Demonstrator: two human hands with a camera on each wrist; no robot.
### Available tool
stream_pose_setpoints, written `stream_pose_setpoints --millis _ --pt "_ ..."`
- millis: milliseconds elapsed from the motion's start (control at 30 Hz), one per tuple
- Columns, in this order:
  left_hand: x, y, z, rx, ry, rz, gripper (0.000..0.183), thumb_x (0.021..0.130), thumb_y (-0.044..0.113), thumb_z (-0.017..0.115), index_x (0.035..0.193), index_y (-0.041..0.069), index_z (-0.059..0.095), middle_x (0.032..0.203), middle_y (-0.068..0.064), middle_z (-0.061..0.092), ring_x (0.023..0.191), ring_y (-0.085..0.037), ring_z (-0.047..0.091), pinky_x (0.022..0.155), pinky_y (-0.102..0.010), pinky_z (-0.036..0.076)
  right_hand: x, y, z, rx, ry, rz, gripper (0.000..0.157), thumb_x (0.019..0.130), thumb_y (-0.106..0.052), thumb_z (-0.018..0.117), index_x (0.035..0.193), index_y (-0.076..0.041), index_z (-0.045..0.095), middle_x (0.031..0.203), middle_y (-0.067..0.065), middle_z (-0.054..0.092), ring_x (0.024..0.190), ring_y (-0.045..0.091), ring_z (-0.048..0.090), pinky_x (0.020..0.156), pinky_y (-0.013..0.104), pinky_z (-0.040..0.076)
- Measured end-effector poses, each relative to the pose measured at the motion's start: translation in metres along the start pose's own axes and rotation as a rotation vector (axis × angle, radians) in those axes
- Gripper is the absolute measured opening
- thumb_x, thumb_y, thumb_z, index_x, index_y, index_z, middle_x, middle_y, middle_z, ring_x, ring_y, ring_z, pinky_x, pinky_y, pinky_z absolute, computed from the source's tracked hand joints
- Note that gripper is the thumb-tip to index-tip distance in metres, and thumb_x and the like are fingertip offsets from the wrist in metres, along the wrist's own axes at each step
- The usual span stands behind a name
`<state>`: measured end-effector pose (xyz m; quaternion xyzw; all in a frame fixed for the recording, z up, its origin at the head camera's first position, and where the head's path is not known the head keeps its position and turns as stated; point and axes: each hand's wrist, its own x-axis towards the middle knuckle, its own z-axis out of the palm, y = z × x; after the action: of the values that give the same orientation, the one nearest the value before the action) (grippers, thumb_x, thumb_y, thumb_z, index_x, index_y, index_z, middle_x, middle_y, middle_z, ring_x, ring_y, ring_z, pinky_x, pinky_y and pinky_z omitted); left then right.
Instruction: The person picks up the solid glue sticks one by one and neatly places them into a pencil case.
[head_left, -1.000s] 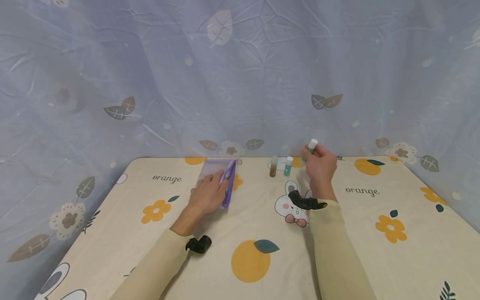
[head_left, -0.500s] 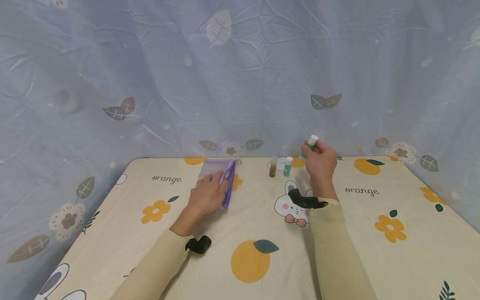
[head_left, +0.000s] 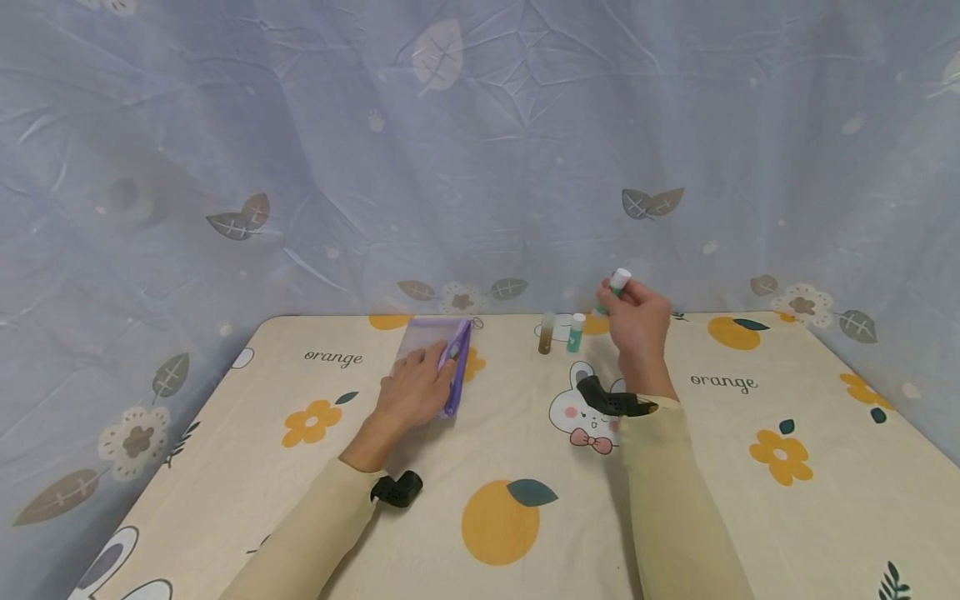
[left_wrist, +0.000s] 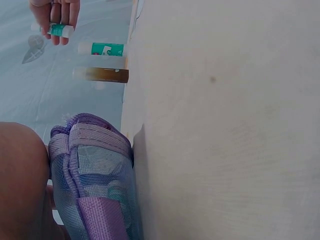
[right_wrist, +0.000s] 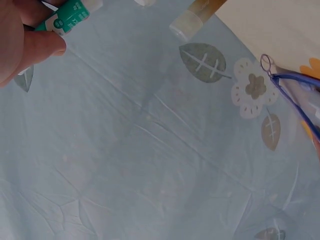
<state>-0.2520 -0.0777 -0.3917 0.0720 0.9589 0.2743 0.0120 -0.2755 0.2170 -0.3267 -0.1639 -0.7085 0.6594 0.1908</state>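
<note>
My right hand [head_left: 641,325] pinches a glue stick [head_left: 620,282] with a green body and white cap, held up near the back edge, cap tilted upward. In the right wrist view, thumb and fingers close around the green label of this glue stick [right_wrist: 71,16]. A second green glue stick [head_left: 575,335] stands upright to its left. Beside that stands a brown tube [head_left: 545,336] with a clear cap. My left hand [head_left: 412,387] rests over a purple mesh zip pouch [head_left: 462,367], fingers spread across its top. Blurry shapes show inside the pouch [left_wrist: 102,155] through the mesh.
The table is covered by a cream cloth [head_left: 585,517] printed with oranges, flowers and a rabbit. A pale blue curtain [head_left: 480,167] hangs right behind its back edge. A small ring [right_wrist: 266,62] hangs at the pouch's zip end.
My right hand has raised the glue stick slightly and shifted it a little to the left. The left hand, the pouch and the two standing tubes stay in place.
</note>
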Motion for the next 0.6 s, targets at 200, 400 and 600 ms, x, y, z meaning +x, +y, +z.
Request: stream_pose_setpoints --millis 200,400,600 --pt "0.0 0.0 0.0 0.003 -0.003 -0.004 0.061 0.113 0.044 0.036 0.167 0.015 0.035 0.166 -0.023 0.042 0.153 -0.05 0.038 0.114 -0.076 0.034 -0.004 -0.003 0.006 0.038 -0.049 -0.008 0.045 0.104 -0.012 0.066 0.149 -0.007 0.062 0.148 0.008 0.067 0.139 0.018 0.062 0.119 0.035 0.047" --pt "0.0 0.001 -0.001 0.0 0.001 0.0 0.061 0.113 0.043 0.037 0.166 0.015 0.036 0.166 -0.023 0.042 0.153 -0.051 0.038 0.115 -0.077 0.034 -0.006 -0.004 0.013 0.07 -0.09 -0.02 0.047 0.103 -0.008 0.066 0.149 -0.001 0.059 0.15 0.011 0.065 0.141 0.018 0.061 0.118 0.034 0.048" --pt "0.0 0.0 0.0 0.002 0.004 0.0 0.06 0.113 0.043 0.036 0.166 0.015 0.036 0.166 -0.023 0.043 0.153 -0.051 0.038 0.114 -0.076 0.035 -0.01 -0.005 0.02 0.07 -0.135 -0.016 0.047 0.103 -0.008 0.066 0.149 0.0 0.059 0.15 0.013 0.065 0.143 0.02 0.059 0.118 0.035 0.048"
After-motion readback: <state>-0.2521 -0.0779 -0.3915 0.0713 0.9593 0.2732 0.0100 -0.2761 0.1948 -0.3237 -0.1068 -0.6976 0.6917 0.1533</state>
